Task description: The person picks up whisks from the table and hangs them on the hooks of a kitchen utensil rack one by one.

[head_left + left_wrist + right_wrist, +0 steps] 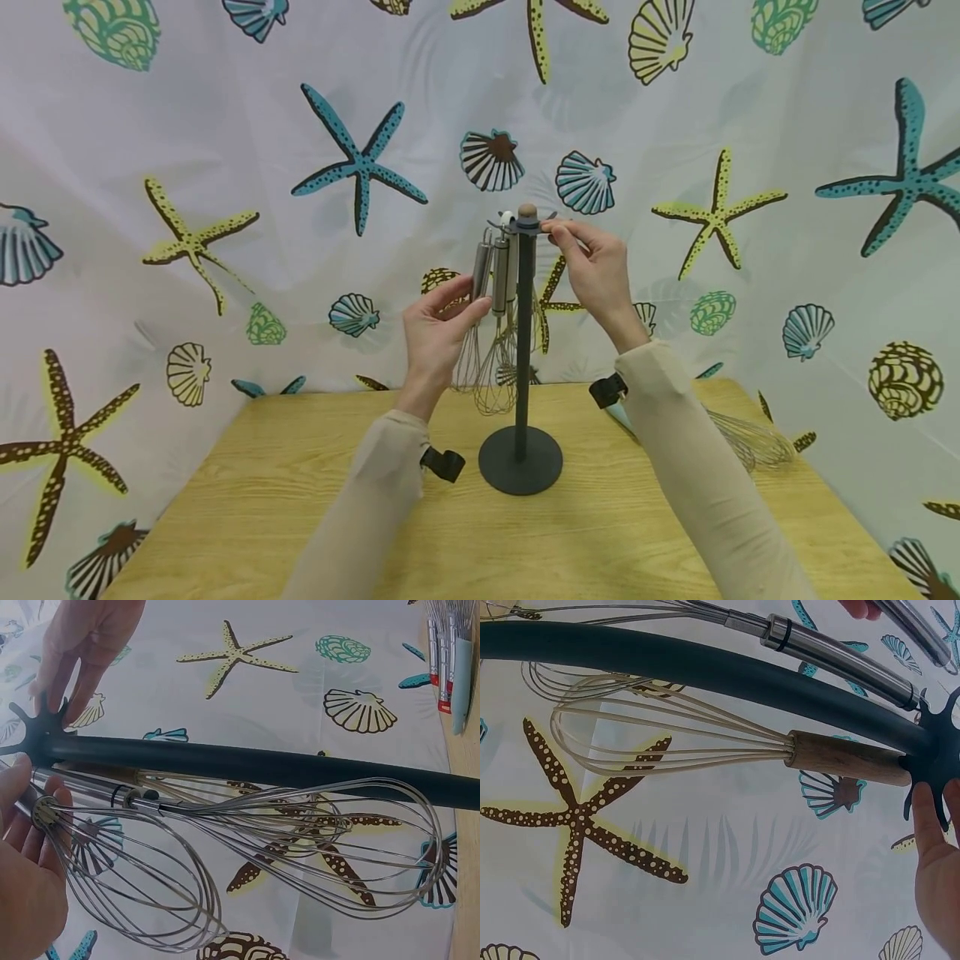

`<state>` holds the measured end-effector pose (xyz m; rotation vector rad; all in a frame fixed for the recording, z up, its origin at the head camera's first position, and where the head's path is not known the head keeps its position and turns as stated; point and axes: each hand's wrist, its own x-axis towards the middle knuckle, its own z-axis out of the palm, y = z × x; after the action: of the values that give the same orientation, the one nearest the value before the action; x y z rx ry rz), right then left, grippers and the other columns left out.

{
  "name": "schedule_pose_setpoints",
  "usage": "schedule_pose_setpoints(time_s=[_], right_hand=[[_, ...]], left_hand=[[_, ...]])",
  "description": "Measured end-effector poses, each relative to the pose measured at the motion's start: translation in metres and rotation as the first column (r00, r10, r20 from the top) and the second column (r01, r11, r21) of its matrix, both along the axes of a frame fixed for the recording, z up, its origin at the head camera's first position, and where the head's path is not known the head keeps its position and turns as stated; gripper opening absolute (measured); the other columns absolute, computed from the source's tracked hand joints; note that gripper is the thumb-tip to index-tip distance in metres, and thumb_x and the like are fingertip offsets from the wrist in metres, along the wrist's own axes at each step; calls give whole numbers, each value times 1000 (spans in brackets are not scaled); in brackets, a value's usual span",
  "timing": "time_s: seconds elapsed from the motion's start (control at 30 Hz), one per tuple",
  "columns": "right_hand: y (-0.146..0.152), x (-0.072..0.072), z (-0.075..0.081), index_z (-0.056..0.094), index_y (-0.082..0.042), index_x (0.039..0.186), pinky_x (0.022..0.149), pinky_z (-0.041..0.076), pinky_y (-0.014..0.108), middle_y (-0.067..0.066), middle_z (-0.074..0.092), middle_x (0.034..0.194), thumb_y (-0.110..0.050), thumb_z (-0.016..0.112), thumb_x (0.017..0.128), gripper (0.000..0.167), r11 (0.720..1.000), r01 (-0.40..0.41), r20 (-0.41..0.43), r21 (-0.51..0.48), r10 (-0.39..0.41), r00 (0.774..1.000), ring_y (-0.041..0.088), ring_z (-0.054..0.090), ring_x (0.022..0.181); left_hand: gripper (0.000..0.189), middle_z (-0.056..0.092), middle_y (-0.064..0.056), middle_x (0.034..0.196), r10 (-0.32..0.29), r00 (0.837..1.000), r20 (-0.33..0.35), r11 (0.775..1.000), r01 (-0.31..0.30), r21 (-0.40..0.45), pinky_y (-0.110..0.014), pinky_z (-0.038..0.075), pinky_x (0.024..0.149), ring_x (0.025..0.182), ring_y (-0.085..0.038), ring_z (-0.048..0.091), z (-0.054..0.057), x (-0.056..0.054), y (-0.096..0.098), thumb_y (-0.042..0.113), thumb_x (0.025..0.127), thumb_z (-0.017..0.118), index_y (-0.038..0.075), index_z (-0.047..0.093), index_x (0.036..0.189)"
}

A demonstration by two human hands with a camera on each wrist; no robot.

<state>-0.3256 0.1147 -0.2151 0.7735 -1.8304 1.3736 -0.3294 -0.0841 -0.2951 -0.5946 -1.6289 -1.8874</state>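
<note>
A dark utensil stand (pixel 522 358) with a round base and a hooked top rises from the table. My left hand (pixel 438 333) holds a whisk by its steel handle (pixel 482 268), just left of the stand's top; its wire loops (pixel 142 877) show in the left wrist view. On the hooks hang a steel-handled whisk (pixel 840 669) and a wooden-handled whisk (pixel 847 757). My right hand (pixel 596 262) pinches the hooked top (pixel 939 746) from the right, thumb and forefinger at one of its prongs.
At the right of the wooden table (pixel 300 500) lie more whisks (pixel 753 442), partly hidden behind my right forearm. Red-ended handles (pixel 444 679) and a light blue handle (pixel 463 686) show among them. A white cloth (pixel 420 250) printed with starfish and shells stands behind the table.
</note>
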Motion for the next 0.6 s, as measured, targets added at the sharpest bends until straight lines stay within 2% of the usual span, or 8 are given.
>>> schedule_pose_setpoints(time_s=[0.13, 0.37, 0.6], right_hand=[[2, -1, -2, 69, 8, 114, 97, 53, 36, 24, 67, 120, -6, 53, 101, 25, 1000, -1, 8, -4, 1, 1000, 40, 65, 106], [8, -26, -12, 70, 3, 116, 98, 53, 35, 19, 67, 122, -11, 54, 101, 26, 1000, -17, 24, -8, 18, 1000, 34, 67, 107], [9, -30, -13, 71, -1, 116, 98, 53, 33, 16, 67, 124, -15, 55, 101, 26, 999, -41, 20, 5, 41, 999, 30, 68, 107]], left_hand=[[35, 71, -12, 113, 12, 999, -50, 999, -14, -38, -27, 60, 78, 86, -9, 72, 4, 2, 5, 9, 82, 80, 7, 72, 116], [35, 71, -13, 113, -3, 997, -80, 999, -1, -42, -28, 59, 81, 88, -9, 73, 7, 2, 12, 6, 82, 79, 5, 72, 117], [33, 72, -14, 110, 30, 995, -91, 998, -35, -55, -29, 60, 79, 89, -16, 74, 6, -2, 16, 6, 82, 79, 6, 73, 115]])
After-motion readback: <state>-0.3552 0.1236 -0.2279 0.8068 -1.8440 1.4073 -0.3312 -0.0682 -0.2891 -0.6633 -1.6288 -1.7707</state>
